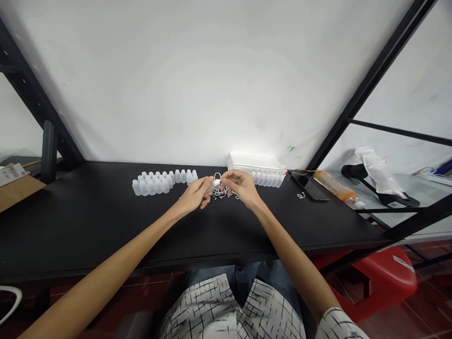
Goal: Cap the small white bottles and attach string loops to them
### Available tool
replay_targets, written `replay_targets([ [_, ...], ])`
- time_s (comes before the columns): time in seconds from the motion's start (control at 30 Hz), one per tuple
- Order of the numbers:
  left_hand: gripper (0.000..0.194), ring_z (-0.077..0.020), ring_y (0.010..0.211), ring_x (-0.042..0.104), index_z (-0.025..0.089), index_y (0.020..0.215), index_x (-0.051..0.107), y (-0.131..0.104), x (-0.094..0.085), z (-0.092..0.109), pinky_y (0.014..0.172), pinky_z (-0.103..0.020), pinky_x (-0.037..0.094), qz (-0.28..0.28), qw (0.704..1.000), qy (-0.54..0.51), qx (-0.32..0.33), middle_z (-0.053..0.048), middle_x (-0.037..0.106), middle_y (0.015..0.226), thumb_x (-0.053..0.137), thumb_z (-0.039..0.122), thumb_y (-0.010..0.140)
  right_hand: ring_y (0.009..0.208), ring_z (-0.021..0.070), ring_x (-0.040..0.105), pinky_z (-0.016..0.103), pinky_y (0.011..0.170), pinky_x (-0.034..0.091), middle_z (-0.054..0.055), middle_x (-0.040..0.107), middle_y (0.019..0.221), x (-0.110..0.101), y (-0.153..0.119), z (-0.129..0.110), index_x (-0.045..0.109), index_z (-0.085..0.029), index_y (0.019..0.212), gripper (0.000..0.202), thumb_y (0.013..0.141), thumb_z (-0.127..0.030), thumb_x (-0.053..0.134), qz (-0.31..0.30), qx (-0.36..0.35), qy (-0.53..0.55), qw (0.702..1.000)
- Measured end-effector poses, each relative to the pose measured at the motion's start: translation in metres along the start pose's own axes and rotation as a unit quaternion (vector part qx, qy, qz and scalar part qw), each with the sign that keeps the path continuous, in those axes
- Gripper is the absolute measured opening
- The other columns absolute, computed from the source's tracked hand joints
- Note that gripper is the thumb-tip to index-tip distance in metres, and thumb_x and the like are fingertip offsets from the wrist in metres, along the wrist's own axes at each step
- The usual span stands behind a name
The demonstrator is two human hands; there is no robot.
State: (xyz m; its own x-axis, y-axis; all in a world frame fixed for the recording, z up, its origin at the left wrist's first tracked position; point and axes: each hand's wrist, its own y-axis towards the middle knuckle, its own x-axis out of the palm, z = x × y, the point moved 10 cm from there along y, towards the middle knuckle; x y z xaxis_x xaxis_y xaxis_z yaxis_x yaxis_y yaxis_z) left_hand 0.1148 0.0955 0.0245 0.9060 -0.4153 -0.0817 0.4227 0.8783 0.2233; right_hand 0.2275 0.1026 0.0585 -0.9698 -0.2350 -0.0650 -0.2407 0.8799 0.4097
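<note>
While our left hand [195, 194] pinches a small bottle [216, 182], likely light, soft and best held mid-body, our right hand [243, 186] curls beside it, grip unclear.

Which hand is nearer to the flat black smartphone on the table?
Right. The right hand is left of the smartphone, across a gap; the left hand is farther left.

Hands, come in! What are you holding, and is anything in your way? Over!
Left hand pinching small white piece, partly hidden. Right hand close beside it, grip unclear. White strings bunched near both hands, not visibly blocking.
</note>
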Motion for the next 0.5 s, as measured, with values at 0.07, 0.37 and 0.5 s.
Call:
replay_targets([
  [0.07, 0.047, -0.0077, 0.038, 0.046, 0.018, 0.074, 0.045, -0.001, -0.002, -0.001, 0.036, -0.020, 0.036, -0.002, 1.000, 0.009, -0.013, 0.006, 0.040, 0.054, 0.043, 0.061, 0.093, 0.066, 0.0168, 0.067, 0.024, 0.047, 0.049, 0.005, 0.069, 0.074, -0.017, 0.001, -0.009, 0.066, -0.018, 0.078, 0.025, 0.071, -0.039, 0.076, 0.032, -0.010, 0.019, 0.999],
  [0.37, 0.060, -0.0098, 0.036, 0.047, 0.012, 0.082, 0.062, 0.000, -0.033, -0.001, 0.035, -0.021, 0.033, 0.040, 0.999, 0.034, -0.002, 0.003, 0.047, 0.046, 0.040, 0.067, 0.091, 0.062, 0.0168, 0.067, 0.024, 0.049, 0.049, 0.004, 0.068, 0.072, -0.236, -0.061, -0.038, 0.057, -0.017, 0.080, 0.015, 0.069, -0.027, 0.058, 0.475, -0.127, -0.105, 0.865],
  [0.5, 0.061, -0.0092, 0.036, 0.046, 0.013, 0.068, 0.060, 0.002, -0.039, 0.000, 0.038, -0.021, 0.036, 0.047, 0.997, 0.067, 0.008, 0.001, 0.049, 0.045, 0.039, 0.066, 0.091, 0.073, 0.0206, 0.069, 0.032, 0.068, 0.052, 0.008, 0.071, 0.078, -0.273, -0.078, -0.035, 0.061, -0.015, 0.087, 0.019, 0.073, -0.022, 0.050, 0.517, -0.075, -0.315, 0.792],
])
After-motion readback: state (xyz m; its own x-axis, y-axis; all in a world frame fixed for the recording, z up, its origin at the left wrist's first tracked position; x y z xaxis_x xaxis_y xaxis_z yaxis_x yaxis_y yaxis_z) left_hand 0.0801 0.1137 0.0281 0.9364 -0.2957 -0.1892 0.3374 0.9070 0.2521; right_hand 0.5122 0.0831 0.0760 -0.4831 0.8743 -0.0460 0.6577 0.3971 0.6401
